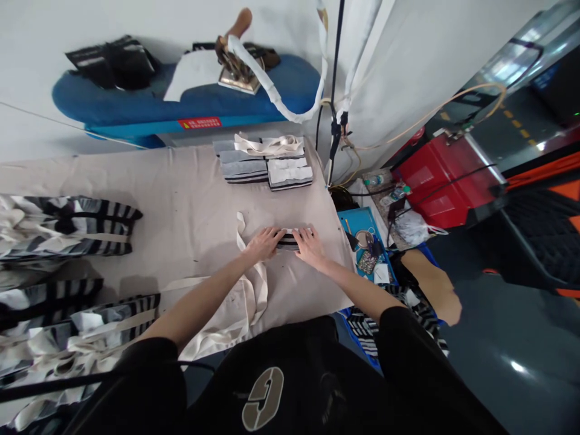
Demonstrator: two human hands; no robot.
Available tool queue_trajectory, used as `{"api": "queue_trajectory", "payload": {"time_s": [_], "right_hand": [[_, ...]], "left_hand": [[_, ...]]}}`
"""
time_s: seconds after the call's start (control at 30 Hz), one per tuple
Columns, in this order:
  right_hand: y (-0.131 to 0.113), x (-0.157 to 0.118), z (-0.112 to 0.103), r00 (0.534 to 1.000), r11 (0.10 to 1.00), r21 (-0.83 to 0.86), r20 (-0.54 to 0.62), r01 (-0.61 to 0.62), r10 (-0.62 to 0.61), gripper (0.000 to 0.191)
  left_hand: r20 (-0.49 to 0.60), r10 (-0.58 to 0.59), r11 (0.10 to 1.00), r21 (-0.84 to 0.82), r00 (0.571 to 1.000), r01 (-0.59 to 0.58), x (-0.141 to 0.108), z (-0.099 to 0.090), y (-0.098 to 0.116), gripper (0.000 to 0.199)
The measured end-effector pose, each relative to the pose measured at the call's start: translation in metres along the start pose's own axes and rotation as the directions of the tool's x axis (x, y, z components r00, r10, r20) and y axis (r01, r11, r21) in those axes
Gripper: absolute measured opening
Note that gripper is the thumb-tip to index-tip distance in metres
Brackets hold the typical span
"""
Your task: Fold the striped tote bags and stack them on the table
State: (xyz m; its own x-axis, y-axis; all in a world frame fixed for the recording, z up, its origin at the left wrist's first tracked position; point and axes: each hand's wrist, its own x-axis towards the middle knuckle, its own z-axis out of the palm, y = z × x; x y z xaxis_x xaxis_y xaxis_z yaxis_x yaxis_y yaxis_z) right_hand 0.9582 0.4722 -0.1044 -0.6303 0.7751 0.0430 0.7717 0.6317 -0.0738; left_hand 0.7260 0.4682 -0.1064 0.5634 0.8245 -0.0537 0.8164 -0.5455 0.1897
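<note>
A small folded piece of black-and-grey striped fabric (289, 241) lies on the cloth-covered table (194, 199) in front of me. My left hand (264, 243) holds its left end, fingers bent over the far edge and thumb near the middle. On the right end, my right hand (310, 246) grips in the same way. Parts of the fabric are hidden under both hands. A long cream strap (260, 290) runs loosely beside and below my left hand, curling toward the table's front edge.
Folded striped pieces (265, 163) are stacked at the back right, cream straps on top. Bundles of striped fabric (67, 226) fill the left side. Behind stands a blue ironing board (136, 106) bearing an iron (240, 75). A blue tray (356, 220) with small items sits right.
</note>
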Motion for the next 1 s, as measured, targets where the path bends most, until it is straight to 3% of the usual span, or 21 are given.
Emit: {"api": "queue_trajectory", "payload": {"time_s": [0.37,0.5,0.7,0.83,0.93,1.0], "right_hand": [[0.029,0.025,-0.026,0.976,0.991,0.110,0.214,-0.071,0.046,0.059],[0.036,0.030,-0.025,0.966,0.981,0.178,0.256,-0.073,0.025,0.059],[0.054,0.041,-0.029,0.941,0.918,0.368,0.338,-0.147,0.016,0.061],[0.067,0.048,-0.034,0.874,0.715,0.630,0.483,-0.303,-0.056,0.057],[0.069,0.050,-0.033,0.784,0.427,0.739,0.612,-0.521,-0.101,0.053],[0.064,0.051,-0.030,0.724,0.217,0.725,0.683,-0.654,-0.099,0.052]], "left_hand": [[0.042,-0.072,0.993,-0.093,0.996,0.076,0.002,-0.006,-0.022,0.083],[0.066,-0.182,0.970,-0.149,0.981,0.190,0.005,-0.007,-0.030,0.077],[0.224,-0.293,0.856,-0.372,0.930,0.359,0.013,-0.021,-0.046,0.066],[0.387,-0.251,0.690,-0.572,0.887,0.444,0.009,-0.031,-0.064,0.063],[0.452,-0.210,0.497,-0.714,0.867,0.493,-0.002,-0.033,-0.076,0.053],[0.463,-0.249,0.395,-0.753,0.851,0.525,-0.011,-0.031,-0.081,0.051]]}}
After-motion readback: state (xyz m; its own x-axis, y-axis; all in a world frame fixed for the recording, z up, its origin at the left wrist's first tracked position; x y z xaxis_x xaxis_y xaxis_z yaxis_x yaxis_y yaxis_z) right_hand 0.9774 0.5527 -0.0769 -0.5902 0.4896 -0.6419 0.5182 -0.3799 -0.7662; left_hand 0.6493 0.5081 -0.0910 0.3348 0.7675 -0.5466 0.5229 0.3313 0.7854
